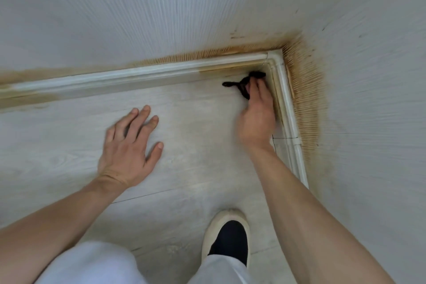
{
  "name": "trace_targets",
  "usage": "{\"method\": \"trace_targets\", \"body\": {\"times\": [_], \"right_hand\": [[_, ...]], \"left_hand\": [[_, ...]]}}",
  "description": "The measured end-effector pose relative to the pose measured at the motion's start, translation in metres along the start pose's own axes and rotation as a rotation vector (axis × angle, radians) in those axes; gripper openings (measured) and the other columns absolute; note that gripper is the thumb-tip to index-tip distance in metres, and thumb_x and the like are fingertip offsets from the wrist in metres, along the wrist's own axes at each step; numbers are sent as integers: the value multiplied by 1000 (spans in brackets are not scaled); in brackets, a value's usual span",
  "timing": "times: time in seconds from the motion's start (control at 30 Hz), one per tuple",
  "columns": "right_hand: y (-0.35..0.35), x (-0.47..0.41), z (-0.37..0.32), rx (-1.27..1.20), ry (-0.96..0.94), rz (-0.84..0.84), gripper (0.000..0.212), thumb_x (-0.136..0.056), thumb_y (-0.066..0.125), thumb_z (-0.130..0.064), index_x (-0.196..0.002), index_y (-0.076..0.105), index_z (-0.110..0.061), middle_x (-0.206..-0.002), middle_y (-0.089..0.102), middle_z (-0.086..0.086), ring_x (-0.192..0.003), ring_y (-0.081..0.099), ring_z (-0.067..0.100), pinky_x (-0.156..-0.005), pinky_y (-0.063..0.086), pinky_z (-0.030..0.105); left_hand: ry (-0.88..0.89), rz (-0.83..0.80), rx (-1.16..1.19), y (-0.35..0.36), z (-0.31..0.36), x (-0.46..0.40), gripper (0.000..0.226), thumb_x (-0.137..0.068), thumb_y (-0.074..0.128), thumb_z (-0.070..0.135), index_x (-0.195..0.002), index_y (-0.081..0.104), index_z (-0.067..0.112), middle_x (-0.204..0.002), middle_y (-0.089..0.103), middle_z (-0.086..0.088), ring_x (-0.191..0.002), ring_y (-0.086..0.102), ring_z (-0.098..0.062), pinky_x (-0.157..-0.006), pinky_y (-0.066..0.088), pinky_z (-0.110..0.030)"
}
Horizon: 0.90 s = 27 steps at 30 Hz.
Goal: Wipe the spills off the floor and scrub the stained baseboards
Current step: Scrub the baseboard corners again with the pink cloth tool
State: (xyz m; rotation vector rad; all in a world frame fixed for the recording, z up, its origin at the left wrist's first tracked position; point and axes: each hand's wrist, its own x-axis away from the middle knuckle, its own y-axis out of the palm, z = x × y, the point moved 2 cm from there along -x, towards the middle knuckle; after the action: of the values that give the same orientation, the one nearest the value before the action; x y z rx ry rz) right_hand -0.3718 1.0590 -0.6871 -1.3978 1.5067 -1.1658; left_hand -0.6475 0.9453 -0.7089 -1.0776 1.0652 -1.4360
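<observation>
1. Head view: my right hand (255,113) reaches into the corner of the room, its grip clamped on a dark cloth (244,84) bunched under the fingers. The hand is blurred, so I cannot tell exactly how each finger lies.
2. The cloth sits on the floor (184,168) right at the corner, touching or just beside the foot of the baseboard (138,74); one dark tail of it trails out to the left along the floor.
3. The baseboard runs in two legs that meet at the corner: one along the far wall (161,7), the other down the right-hand wall (368,99). My right hand lies just beside the right-hand leg.
4. Brown-orange stains (304,90) line the wall above both legs, heaviest round the corner, and more brown marks the far leg near the corner and at the far left edge.
5. My left hand (129,145) rests flat on the floor, fingers spread apart and holding nothing, well apart from the cloth.
6. Between my two hands lies an open stretch of pale wood-grain floor, with bare floor running left along the far baseboard.
7. Low in the view, my shoe (227,235) stands on the floor beneath my right forearm, and pale trousers (92,263) fill the bottom edge.
</observation>
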Motion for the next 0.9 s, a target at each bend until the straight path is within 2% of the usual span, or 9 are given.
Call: {"method": "trace_targets", "body": {"times": [0.07,0.17,0.23,0.3,0.47,0.53,0.6,0.73,0.9], "right_hand": [[7,-2,-24,-25,92,-7,71,-85,51,10,-153,42,-4,-160,38,17,-146,35,36,-122,31,45],[21,20,-58,-19,-80,-72,70,-86,51,9,-154,40,-2,-161,34,21,-149,30,39,-126,15,38],[12,19,-40,14,-283,-126,70,-88,49,12,-155,40,-6,-162,35,17,-149,32,36,-124,22,39],[2,2,-12,25,-350,-146,68,-89,50,14,-152,46,-8,-158,42,13,-145,40,33,-117,39,44],[-26,6,-32,-462,156,-227,52,-101,46,2,-146,55,-22,-141,59,-7,-132,52,11,-114,42,30],[-38,10,-35,-768,547,-272,39,-105,47,-8,-133,62,-32,-118,67,-9,-115,64,21,-96,57,43],[-44,9,-41,-998,828,-283,32,-105,49,-8,-122,63,-32,-106,66,0,-108,66,34,-89,57,62],[-34,-1,-75,-1114,934,-216,41,-104,48,-4,-143,56,-17,-120,64,6,-110,63,30,-102,52,54],[-8,1,-139,-1307,1002,-107,46,-97,43,6,-134,59,-16,-123,67,12,-107,68,35,-84,62,49]], "left_hand": [[12,2,-7,1,-1,0,67,-98,39,52,-150,49,11,-165,33,-8,-150,32,-33,-112,35,-54],[-1,-1,-8,1,-2,1,67,-98,38,52,-151,48,12,-166,32,-7,-151,31,-32,-113,35,-53],[11,1,-10,1,-1,1,66,-98,38,52,-151,49,13,-166,32,-7,-151,32,-31,-113,35,-53],[2,5,-12,1,-3,-1,66,-98,38,52,-150,49,13,-166,33,-7,-150,32,-31,-112,34,-52],[1,7,4,0,-3,0,65,-99,36,53,-151,49,15,-166,32,-5,-151,32,-30,-113,33,-50],[3,-15,5,-1,-3,0,66,-100,35,54,-151,47,15,-167,31,-5,-151,31,-29,-113,33,-49],[-10,-20,7,-1,-3,2,66,-100,34,54,-152,46,16,-167,31,-4,-151,30,-28,-113,32,-48],[-19,-41,4,-2,-4,2,66,-101,31,55,-153,44,17,-167,29,-2,-151,29,-26,-114,31,-47],[-11,-16,11,-1,-3,3,63,-100,36,54,-151,46,19,-166,32,-2,-151,30,-25,-115,31,-45]]}}
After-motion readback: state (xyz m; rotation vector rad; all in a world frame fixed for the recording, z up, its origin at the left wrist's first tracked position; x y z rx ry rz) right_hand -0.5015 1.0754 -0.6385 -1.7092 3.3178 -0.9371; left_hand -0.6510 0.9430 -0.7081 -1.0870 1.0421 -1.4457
